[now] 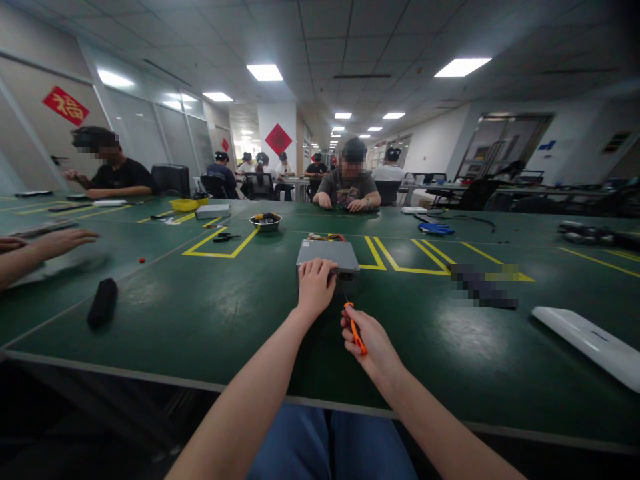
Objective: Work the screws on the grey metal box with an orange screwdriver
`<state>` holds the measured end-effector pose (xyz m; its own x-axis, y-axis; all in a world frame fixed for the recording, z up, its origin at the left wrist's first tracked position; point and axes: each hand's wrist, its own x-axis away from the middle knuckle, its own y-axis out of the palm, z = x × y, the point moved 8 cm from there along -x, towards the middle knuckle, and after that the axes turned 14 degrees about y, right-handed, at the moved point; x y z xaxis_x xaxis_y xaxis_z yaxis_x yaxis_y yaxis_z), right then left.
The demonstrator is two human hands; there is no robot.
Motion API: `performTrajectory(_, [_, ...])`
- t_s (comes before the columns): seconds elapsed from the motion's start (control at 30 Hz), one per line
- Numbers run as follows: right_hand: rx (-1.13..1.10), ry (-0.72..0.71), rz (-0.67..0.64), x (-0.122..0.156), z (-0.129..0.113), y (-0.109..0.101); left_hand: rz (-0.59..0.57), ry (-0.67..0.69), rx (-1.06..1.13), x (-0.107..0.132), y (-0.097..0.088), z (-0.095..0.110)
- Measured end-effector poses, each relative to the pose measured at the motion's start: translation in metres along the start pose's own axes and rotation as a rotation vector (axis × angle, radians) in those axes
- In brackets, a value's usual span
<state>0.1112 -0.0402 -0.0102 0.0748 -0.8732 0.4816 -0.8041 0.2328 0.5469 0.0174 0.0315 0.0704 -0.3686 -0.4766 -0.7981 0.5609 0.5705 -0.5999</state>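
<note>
Orange screwdriver (356,334), clamped in the right hand (375,337), works best straight, the left hand's (316,287) fingers gripping the box (342,253).

We see an office-type room serving as a workshop. We recognise the office by its panelled ceiling (200,23), flat lights (265,73), glazed partitions (133,127) and black chairs (170,181); we recognise the workshop by the long green bench (200,307), its yellow lines (246,243) and the orange-handled screwdriver (357,337).
</note>
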Motion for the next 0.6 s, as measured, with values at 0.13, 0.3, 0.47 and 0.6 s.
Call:
performTrajectory(0.13, [-0.088,0.012,0.030,0.002,0.002,0.005,0.008,0.000,-0.007,0.000,0.000,0.000])
performTrajectory(0.3, [-0.144,0.110,-0.013,0.004,0.012,0.017,0.016,0.011,-0.005,-0.001,-0.001,0.001])
performTrajectory(0.47, [-0.196,0.048,0.001,0.001,0.012,0.013,0.023,0.011,-0.007,0.000,0.001,0.000])
performTrajectory(0.6, [-0.221,0.072,-0.028,0.002,0.013,0.014,0.031,0.012,-0.001,0.000,0.000,0.000])
